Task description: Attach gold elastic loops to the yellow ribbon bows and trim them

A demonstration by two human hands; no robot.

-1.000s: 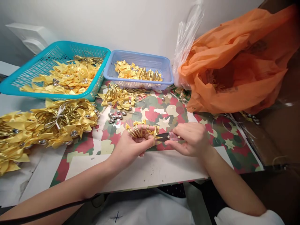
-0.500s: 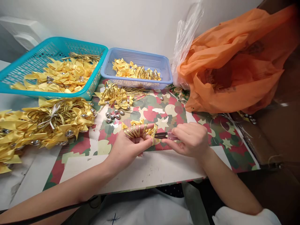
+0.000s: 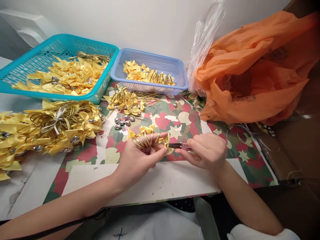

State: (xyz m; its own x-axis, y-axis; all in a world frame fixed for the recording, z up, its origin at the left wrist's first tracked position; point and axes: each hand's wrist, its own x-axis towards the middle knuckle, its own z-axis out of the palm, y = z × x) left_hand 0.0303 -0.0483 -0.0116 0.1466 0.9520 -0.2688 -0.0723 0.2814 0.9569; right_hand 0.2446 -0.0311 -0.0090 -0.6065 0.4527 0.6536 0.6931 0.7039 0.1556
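My left hand [image 3: 136, 165] is closed round several gold cord loops [image 3: 143, 140] strung over the index finger, with yellow ribbon bows [image 3: 147, 129] showing behind them. Between thumb and index finger it pinches the rightmost gold loop [image 3: 168, 140]. My right hand [image 3: 208, 150] grips a slim tool [image 3: 178, 145] with dark, narrow tips and a pinkish handle; the fist hides most of it. Its tips reach the pinched loop, and what they touch is too small to tell. Silver bells [image 3: 123, 121] lie on the patterned paper beyond my left hand.
A teal basket [image 3: 113, 63] and a blue basket [image 3: 185, 75] hold yellow bows with gold cords. Bundled bows [image 3: 85, 123] lie at left, with a smaller bow pile [image 3: 122, 100] nearer the middle. An orange bag [image 3: 250, 63] stands at right; white card [image 3: 140, 186] lies in front.
Both hands remain at nearly the same place with the same grips. The tool has turned slightly and its tips sit against the loop. The whole view has shifted a little.
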